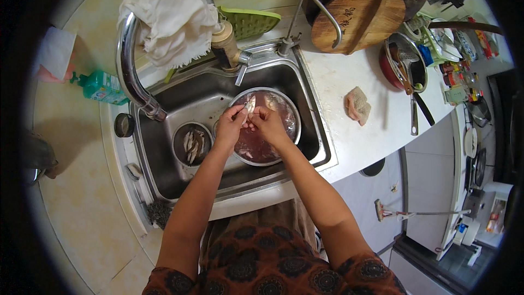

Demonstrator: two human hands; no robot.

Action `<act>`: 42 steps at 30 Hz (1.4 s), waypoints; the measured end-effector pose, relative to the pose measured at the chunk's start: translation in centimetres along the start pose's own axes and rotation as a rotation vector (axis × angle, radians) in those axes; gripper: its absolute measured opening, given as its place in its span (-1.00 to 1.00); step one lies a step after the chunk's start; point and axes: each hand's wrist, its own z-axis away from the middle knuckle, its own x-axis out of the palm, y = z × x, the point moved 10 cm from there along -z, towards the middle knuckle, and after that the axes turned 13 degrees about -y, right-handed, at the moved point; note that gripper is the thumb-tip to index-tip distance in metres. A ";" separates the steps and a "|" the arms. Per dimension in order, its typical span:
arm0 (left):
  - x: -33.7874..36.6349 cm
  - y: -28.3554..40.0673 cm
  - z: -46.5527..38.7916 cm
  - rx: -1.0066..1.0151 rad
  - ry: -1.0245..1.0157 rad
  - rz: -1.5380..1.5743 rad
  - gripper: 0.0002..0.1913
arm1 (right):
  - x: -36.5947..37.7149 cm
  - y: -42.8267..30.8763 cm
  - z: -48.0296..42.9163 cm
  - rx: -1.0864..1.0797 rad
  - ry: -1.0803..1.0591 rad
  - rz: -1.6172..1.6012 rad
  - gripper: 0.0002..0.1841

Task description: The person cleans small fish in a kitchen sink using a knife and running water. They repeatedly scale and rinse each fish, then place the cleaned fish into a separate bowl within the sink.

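A small silvery fish (251, 104) is held between my two hands, above a round metal basin in the sink. My left hand (230, 125) grips it from the left with thumb and fingers. From the other side, the fingertips of my right hand (267, 122) pinch its lower part. Reddish, cloudy water fills the basin (298, 133), with fish and pale scraps partly under the surface. To the left, a smaller metal bowl (175, 139) holds several small fish (193, 146). What the fingertips do behind the fish is hidden.
The curved faucet spout (123, 55), draped with a white cloth (170, 16), arches over the sink's (163, 190) left side. A thin metal tap (327, 14) stands behind. On the right counter lie a crumpled rag (357, 105), a wooden lid (358, 18) and a colander (423, 63) with utensils.
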 end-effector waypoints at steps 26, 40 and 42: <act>0.7 0.9 1.0 -0.081 -0.039 0.203 -0.78 | 0.4 -2.9 1.4 -0.106 0.108 0.170 -0.81; 1.1 3.2 1.2 -0.028 -0.111 0.139 -0.78 | 1.2 -4.2 0.8 -0.040 -0.006 -0.024 -0.85; 1.2 3.3 1.2 -0.022 -0.127 0.098 -0.77 | 0.9 -4.3 0.9 -0.029 0.023 0.030 -0.85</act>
